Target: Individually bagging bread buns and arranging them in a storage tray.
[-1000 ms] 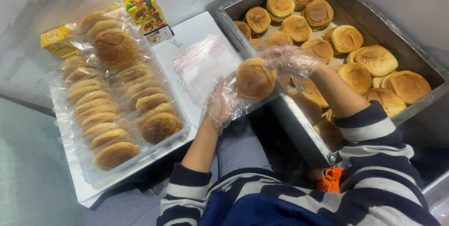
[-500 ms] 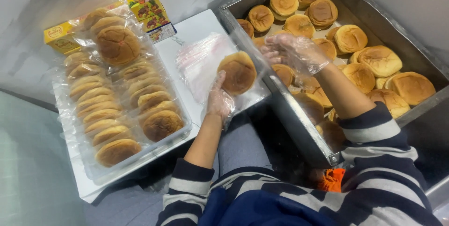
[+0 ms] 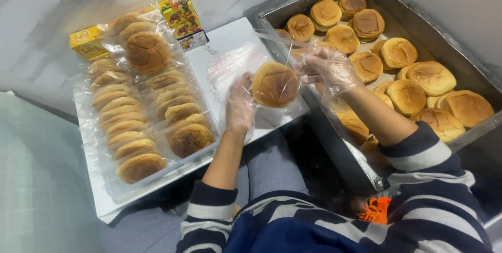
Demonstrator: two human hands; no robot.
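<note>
Head view gives me a round brown bun [image 3: 275, 84] held up between both gloved hands, partly inside a thin clear plastic bag [image 3: 230, 64]. My left hand [image 3: 240, 104] has its fingers [image 3: 244, 83] closed on the bun's left edge through the film. My right hand [image 3: 327, 69] pinches the bag's mouth just right of the bun, fingers narrow on the plastic. Below the fingers lies a white board [image 3: 230, 38]. Well to the left of my left hand sit rows of already bagged buns [image 3: 141, 122], with small yellow and green boxes [image 3: 180, 20] beyond them. Right of my right hand, a metal tray [image 3: 334, 148] holds loose buns [image 3: 408, 83].
</note>
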